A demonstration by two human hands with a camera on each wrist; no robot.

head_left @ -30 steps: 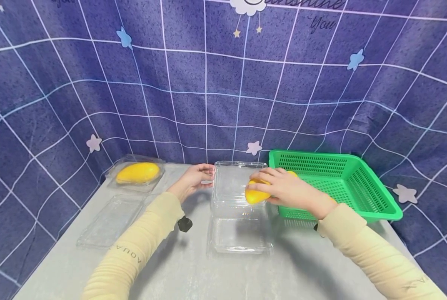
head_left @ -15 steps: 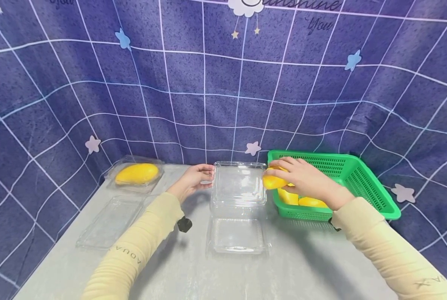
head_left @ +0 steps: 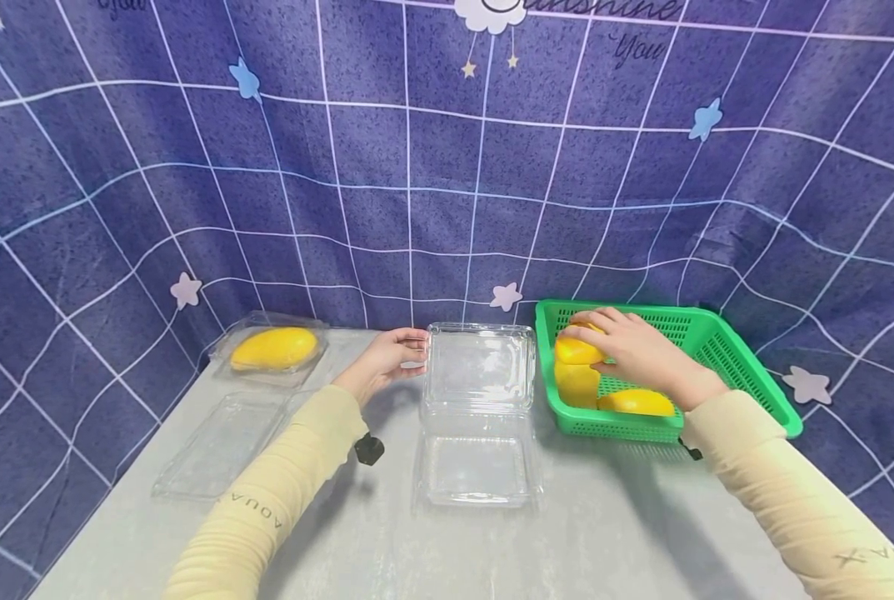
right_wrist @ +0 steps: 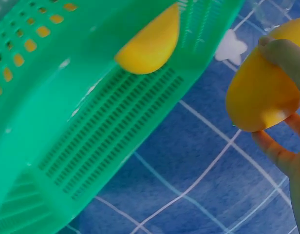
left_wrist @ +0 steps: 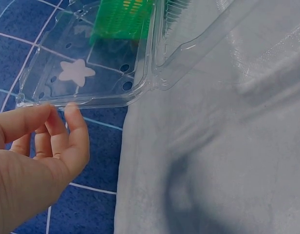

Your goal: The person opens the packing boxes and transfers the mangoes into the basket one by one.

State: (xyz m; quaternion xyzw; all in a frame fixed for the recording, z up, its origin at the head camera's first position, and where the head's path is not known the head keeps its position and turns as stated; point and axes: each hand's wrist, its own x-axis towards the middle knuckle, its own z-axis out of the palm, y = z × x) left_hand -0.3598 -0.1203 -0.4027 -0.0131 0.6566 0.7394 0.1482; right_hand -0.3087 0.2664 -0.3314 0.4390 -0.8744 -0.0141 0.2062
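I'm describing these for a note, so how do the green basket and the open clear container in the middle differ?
The green basket has slotted, coloured walls; the clear container is see-through. The basket looks larger than the container. The basket holds yellow fruit; the container, its lid raised, holds none. Both rest on the grey table.

Left hand pinching, right hand gripping, well apart.
The left arm slants in from the lower left, its fingers bent and the fingertips close together. The right arm reaches from the lower right, back of the hand uppermost, fingers curled; both forearms are sleeved.
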